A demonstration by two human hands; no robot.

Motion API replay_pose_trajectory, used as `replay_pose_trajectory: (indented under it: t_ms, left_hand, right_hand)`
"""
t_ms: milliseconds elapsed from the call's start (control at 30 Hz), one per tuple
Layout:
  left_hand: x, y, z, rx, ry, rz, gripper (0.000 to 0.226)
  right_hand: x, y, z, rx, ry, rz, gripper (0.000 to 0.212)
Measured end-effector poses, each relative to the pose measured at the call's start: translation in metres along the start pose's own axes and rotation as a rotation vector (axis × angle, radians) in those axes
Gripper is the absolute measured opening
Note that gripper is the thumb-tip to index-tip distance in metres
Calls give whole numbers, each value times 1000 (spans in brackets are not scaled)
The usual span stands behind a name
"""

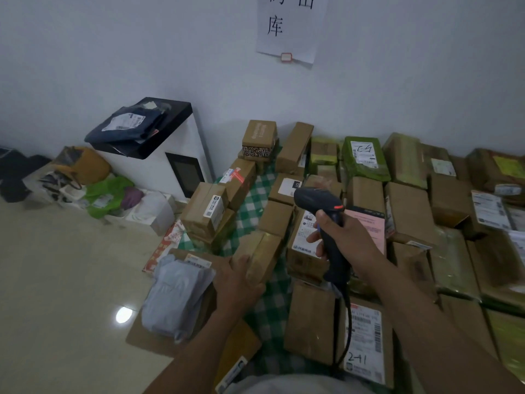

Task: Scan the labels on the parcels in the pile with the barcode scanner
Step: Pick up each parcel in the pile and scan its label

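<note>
Your right hand [345, 240] is wrapped around the grip of the scanner [319, 199], forefinger forward where a trigger would sit, so it looks ready to fire. Its head tips forward and down over the parcels [409, 211], which lie packed side by side on a checked cloth [250, 211] on the floor. The cable [348, 319] trails back toward you across a parcel marked 241 [363, 342].

Your left hand [238, 282] grasps the near end of a plain brown box [264, 257], fingers curled over its edge. No label shows on the faces you can see, so you are probably holding it in order to turn it and bring its label up.

Just right of that box, right under the scanner, a white label [308, 223] already faces up. It is the easiest target without shifting anything. Many parcels further right also show their labels, which suits a sweep across the pile. A grey bag [176, 294] lies on flat cardboard to your left, its label partly tucked behind it.
</note>
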State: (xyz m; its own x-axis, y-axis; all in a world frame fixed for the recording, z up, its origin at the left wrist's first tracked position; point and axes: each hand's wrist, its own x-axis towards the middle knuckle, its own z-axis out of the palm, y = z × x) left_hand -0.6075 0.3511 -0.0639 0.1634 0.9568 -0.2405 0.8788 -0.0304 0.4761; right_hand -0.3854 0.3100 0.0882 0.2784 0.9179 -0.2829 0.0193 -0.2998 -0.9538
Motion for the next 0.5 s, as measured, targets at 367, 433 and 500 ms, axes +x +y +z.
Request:
replay_pose_trajectory:
  t_ms: [367, 433, 500]
  left_hand:
    - [19, 6, 25, 208, -262, 20, 78]
    - [17, 12, 20, 141, -185, -3, 71]
    - [14, 26, 11, -63, 54, 6, 58]
  right_hand:
    - [-4, 13, -25, -15, 86, 31, 26]
    - [-2, 14, -28, -20, 130, 43, 30]
    - [-1, 14, -30, -34, 174, 53, 35]
